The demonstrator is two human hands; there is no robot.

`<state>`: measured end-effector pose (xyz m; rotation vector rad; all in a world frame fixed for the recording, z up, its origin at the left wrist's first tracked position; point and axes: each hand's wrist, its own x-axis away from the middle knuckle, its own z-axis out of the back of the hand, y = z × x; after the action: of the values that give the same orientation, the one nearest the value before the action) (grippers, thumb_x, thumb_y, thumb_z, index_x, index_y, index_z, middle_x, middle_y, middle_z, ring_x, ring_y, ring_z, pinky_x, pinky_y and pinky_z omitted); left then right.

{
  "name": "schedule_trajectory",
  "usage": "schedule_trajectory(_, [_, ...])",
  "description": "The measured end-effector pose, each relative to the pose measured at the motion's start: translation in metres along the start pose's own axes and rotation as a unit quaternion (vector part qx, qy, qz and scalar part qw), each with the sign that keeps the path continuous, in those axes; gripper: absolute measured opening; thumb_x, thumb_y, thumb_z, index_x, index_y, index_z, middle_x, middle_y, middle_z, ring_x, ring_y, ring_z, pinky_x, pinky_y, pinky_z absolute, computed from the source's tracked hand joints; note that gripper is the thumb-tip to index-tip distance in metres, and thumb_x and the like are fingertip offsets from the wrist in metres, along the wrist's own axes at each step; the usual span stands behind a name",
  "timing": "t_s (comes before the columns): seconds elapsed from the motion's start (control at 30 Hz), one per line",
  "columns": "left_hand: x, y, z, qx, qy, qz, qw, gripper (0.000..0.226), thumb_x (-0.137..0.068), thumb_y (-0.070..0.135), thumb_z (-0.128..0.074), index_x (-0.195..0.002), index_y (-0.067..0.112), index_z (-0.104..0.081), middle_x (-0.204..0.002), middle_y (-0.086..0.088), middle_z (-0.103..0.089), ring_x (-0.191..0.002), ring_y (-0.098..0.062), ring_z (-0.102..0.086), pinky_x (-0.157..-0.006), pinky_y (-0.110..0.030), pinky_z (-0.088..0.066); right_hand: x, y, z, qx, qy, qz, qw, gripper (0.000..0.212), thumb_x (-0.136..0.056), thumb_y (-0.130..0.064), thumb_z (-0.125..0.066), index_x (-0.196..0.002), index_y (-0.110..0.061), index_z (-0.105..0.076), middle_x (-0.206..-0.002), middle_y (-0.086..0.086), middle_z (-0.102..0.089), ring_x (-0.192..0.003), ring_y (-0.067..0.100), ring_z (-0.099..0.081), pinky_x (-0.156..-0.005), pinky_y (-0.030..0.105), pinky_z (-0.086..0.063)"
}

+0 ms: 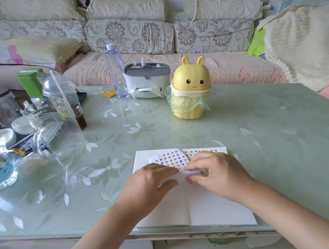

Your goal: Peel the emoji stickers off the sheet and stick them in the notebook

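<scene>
1. The sticker sheet lies over the top of the open notebook, its near edge lifted.
2. The left hand grips that edge with curled fingers.
3. The right hand pinches it beside the left.
4. The notebook rests on the table, a yellow bunny bin well behind.

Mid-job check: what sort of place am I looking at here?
Most likely a home living room: a floral-covered sofa stands behind a glass-topped coffee table holding a tissue box and a rabbit-shaped bin.
</scene>
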<state>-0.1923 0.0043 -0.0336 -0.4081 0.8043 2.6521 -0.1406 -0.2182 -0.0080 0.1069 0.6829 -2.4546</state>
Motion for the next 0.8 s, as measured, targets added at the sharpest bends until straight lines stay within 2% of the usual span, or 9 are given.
schedule_trajectory(0.1, [0.000, 0.003, 0.004, -0.006, 0.042, -0.019, 0.999, 0.024, -0.089, 0.040, -0.059, -0.112, 0.039, -0.065, -0.091, 0.014, -0.075, -0.083, -0.006, -0.065, -0.066, -0.028, -0.052, -0.005, -0.010, 0.002, -0.024, -0.007, -0.024, 0.999, 0.020, -0.074, -0.037, -0.082, -0.092, -0.042, -0.075, -0.098, -0.024, -0.067, -0.093, 0.001, -0.061, -0.076, 0.022, -0.046])
schedule_trajectory(0.17, [-0.001, 0.005, 0.007, -0.002, 0.063, 0.003, 0.998, 0.022, -0.088, 0.036, -0.063, -0.107, 0.042, -0.072, -0.090, 0.017, -0.075, -0.079, -0.004, -0.065, -0.061, -0.026, -0.054, -0.008, -0.015, 0.002, -0.077, -0.016, -0.035, 0.996, 0.020, -0.074, -0.034, -0.083, -0.083, -0.048, -0.073, -0.093, -0.026, -0.068, -0.087, 0.001, -0.061, -0.075, 0.024, -0.047])
schedule_trajectory(0.23, [-0.001, 0.008, 0.009, -0.003, 0.069, 0.004, 0.998, 0.021, -0.088, 0.037, -0.062, -0.106, 0.044, -0.071, -0.084, 0.017, -0.074, -0.073, -0.006, -0.065, -0.057, -0.028, -0.054, -0.011, -0.019, 0.002, -0.111, -0.008, -0.032, 0.993, 0.026, -0.076, -0.029, -0.084, -0.075, -0.052, -0.072, -0.087, -0.023, -0.069, -0.078, 0.002, -0.061, -0.069, 0.025, -0.046])
schedule_trajectory(0.33, [-0.004, 0.009, 0.014, -0.002, 0.072, -0.028, 0.997, 0.020, -0.091, 0.045, -0.055, -0.106, 0.041, -0.067, -0.078, 0.014, -0.072, -0.067, -0.009, -0.063, -0.054, -0.027, -0.052, -0.011, -0.021, 0.007, -0.127, 0.031, -0.027, 0.991, 0.025, -0.076, -0.024, -0.086, -0.079, -0.045, -0.074, -0.080, -0.023, -0.072, -0.075, 0.002, -0.065, -0.068, 0.028, -0.051])
schedule_trajectory(0.5, [-0.008, 0.005, 0.025, -0.011, 0.094, -0.068, 0.993, 0.029, -0.096, 0.044, -0.053, -0.092, 0.029, -0.078, -0.058, 0.007, -0.063, -0.051, -0.014, -0.055, -0.044, -0.030, -0.044, -0.008, -0.023, 0.014, -0.137, 0.043, 0.013, 0.990, 0.019, -0.080, -0.021, -0.084, -0.086, -0.038, -0.078, -0.076, -0.016, -0.073, -0.071, 0.007, -0.069, -0.065, 0.033, -0.055])
schedule_trajectory(0.57, [-0.009, 0.003, 0.029, -0.012, 0.097, -0.077, 0.992, 0.031, -0.096, 0.046, -0.053, -0.091, 0.028, -0.077, -0.057, 0.006, -0.060, -0.050, -0.015, -0.053, -0.045, -0.032, -0.043, -0.007, -0.023, 0.018, -0.168, 0.030, -0.002, 0.985, 0.023, -0.084, -0.014, -0.081, -0.086, -0.037, -0.080, -0.076, -0.014, -0.074, -0.065, 0.009, -0.069, -0.064, 0.029, -0.056])
schedule_trajectory(0.63, [-0.009, -0.003, 0.033, -0.012, 0.085, -0.074, 0.994, 0.034, -0.096, 0.050, -0.051, -0.090, 0.028, -0.076, -0.060, 0.005, -0.062, -0.052, -0.015, -0.053, -0.047, -0.032, -0.043, -0.004, -0.018, 0.022, -0.179, 0.029, -0.017, 0.983, 0.025, -0.085, -0.011, -0.079, -0.088, -0.036, -0.080, -0.073, -0.016, -0.074, -0.056, 0.009, -0.067, -0.062, 0.019, -0.053])
schedule_trajectory(0.73, [-0.008, -0.007, 0.034, -0.036, 0.070, -0.092, 0.993, 0.037, -0.098, 0.050, -0.048, -0.089, 0.025, -0.074, -0.061, 0.002, -0.062, -0.053, -0.020, -0.055, -0.046, -0.036, -0.044, 0.000, -0.012, 0.025, -0.144, 0.071, -0.007, 0.987, 0.020, -0.083, -0.012, -0.081, -0.087, -0.032, -0.082, -0.065, -0.027, -0.069, -0.045, 0.007, -0.063, -0.057, 0.013, -0.047])
schedule_trajectory(0.8, [-0.010, -0.006, 0.031, -0.063, 0.097, -0.112, 0.987, 0.033, -0.097, 0.044, -0.051, -0.089, 0.023, -0.076, -0.057, 0.003, -0.060, -0.049, -0.021, -0.054, -0.040, -0.032, -0.043, 0.002, -0.011, 0.024, -0.114, 0.110, 0.029, 0.987, 0.015, -0.082, -0.015, -0.080, -0.087, -0.029, -0.082, -0.071, -0.022, -0.072, -0.050, -0.001, -0.064, -0.058, 0.011, -0.049])
